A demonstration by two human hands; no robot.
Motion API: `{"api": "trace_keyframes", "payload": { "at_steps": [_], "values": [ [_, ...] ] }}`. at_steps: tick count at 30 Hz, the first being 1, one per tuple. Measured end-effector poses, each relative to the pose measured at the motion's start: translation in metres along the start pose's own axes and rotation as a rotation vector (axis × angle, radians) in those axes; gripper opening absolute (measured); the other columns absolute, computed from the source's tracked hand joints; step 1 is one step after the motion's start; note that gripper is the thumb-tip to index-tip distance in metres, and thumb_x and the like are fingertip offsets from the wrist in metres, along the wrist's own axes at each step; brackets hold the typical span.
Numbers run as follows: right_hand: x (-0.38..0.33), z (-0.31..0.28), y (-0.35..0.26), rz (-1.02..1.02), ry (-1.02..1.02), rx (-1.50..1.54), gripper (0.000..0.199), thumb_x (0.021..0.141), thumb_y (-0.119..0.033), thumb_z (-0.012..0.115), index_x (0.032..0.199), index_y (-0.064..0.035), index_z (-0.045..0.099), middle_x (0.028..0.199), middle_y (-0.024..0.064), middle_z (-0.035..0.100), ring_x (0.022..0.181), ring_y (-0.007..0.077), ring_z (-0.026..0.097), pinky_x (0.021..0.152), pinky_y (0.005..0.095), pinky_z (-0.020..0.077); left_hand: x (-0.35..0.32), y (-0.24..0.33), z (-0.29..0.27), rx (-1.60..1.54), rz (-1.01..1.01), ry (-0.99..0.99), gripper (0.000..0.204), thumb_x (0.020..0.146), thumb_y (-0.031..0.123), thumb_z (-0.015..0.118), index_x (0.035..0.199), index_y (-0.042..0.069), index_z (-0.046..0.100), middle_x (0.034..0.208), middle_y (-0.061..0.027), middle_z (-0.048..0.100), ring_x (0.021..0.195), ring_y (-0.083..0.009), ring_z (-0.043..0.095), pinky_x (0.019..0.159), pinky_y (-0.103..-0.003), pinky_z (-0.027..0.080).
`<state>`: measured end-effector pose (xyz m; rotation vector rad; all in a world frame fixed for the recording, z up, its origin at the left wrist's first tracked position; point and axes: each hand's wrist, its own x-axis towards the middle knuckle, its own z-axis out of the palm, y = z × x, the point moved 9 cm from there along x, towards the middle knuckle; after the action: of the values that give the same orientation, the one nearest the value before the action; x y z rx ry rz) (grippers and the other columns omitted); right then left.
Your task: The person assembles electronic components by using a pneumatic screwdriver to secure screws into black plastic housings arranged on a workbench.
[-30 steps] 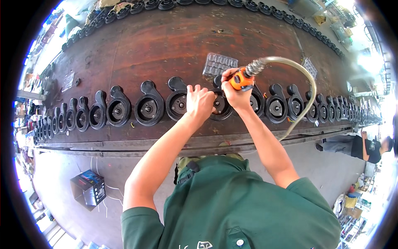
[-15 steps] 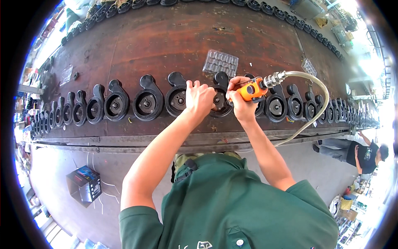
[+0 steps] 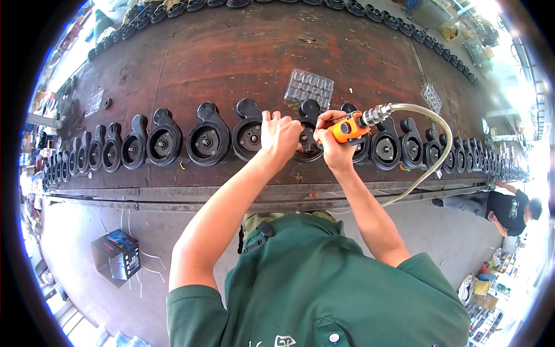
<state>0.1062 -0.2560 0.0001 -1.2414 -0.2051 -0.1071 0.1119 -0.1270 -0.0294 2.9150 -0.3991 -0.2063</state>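
Observation:
My right hand (image 3: 336,151) is wrapped around an orange air screwdriver (image 3: 347,129) with a metal hose coupling at its rear. A clear hose (image 3: 435,113) curves from the coupling down past the table edge. The tool's front end points left toward a black round housing (image 3: 310,110) with a knob-shaped arm. Against that housing's left side, my left hand (image 3: 278,136) is closed, fingers curled on its rim. The hand partly covers the housing and overlaps the neighbouring black housing (image 3: 247,109). The tool's tip and the spot it meets are hidden by my fingers.
A long row of similar black housings (image 3: 208,136) lines the near side of the brown table (image 3: 219,63), another row the far side. A clear plastic tray (image 3: 309,88) lies beyond my hands. An open box (image 3: 117,257) stands on the floor; another person (image 3: 509,209) is at right.
Both my hands stay almost where they were, and the air screwdriver has shifted very slightly left. The person at the right has changed posture, with the arms moved.

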Motion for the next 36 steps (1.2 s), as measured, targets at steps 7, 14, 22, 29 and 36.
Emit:
{"api": "trace_keyframes", "payload": {
  "at_steps": [7, 14, 22, 29, 36],
  "values": [
    [-0.0030, -0.0011, -0.0006, -0.069, -0.071, -0.118, 0.026, 0.085, 0.010, 0.058, 0.109, -0.0002, 0.056, 0.092, 0.0072, 0.062, 0.076, 0.0112, 0.061, 0.067, 0.0243, 0.0516, 0.0008, -0.0013, 0.0010, 0.000, -0.007, -0.008, 0.042, 0.065, 0.038, 0.089, 0.104, 0.024, 0.081, 0.093, -0.0052, 0.072, 0.105, -0.0298, 0.063, 0.098, -0.049, 0.041],
    [-0.0028, 0.0046, -0.0030, -0.041, -0.081, -0.075, 0.027, 0.087, 0.010, 0.054, 0.112, -0.0005, 0.053, 0.094, 0.0080, 0.059, 0.074, 0.0122, 0.059, 0.065, 0.0257, 0.0514, -0.0002, -0.0017, 0.0004, 0.000, -0.018, -0.001, 0.041, 0.066, 0.036, 0.089, 0.105, 0.024, 0.081, 0.092, -0.0054, 0.072, 0.105, -0.0294, 0.063, 0.099, -0.049, 0.042],
    [-0.0004, 0.0029, 0.0027, -0.031, -0.072, -0.072, 0.027, 0.087, 0.010, 0.054, 0.112, 0.0001, 0.054, 0.094, 0.0085, 0.060, 0.073, 0.0128, 0.059, 0.065, 0.0263, 0.0517, 0.0002, -0.0007, -0.0011, -0.014, -0.023, -0.011, 0.042, 0.067, 0.035, 0.089, 0.106, 0.023, 0.081, 0.093, -0.0059, 0.073, 0.105, -0.0292, 0.064, 0.099, -0.049, 0.041],
    [-0.0022, 0.0050, 0.0009, -0.031, -0.099, -0.067, 0.027, 0.088, 0.010, 0.054, 0.112, -0.0002, 0.054, 0.094, 0.0083, 0.060, 0.073, 0.0125, 0.059, 0.066, 0.0264, 0.0517, 0.0002, -0.0014, -0.0028, -0.027, -0.022, 0.005, 0.040, 0.065, 0.036, 0.090, 0.103, 0.022, 0.081, 0.092, -0.0060, 0.074, 0.105, -0.0286, 0.064, 0.099, -0.049, 0.040],
    [-0.0072, 0.0064, 0.0046, -0.039, -0.087, -0.043, 0.026, 0.080, 0.011, 0.062, 0.103, -0.0006, 0.060, 0.091, 0.0059, 0.065, 0.080, 0.0105, 0.063, 0.071, 0.0243, 0.0521, -0.0008, -0.0020, -0.0028, -0.027, -0.013, 0.053, 0.033, 0.064, 0.036, 0.090, 0.091, 0.021, 0.081, 0.086, -0.0061, 0.074, 0.102, -0.0268, 0.066, 0.099, -0.047, 0.038]
  ]
}}
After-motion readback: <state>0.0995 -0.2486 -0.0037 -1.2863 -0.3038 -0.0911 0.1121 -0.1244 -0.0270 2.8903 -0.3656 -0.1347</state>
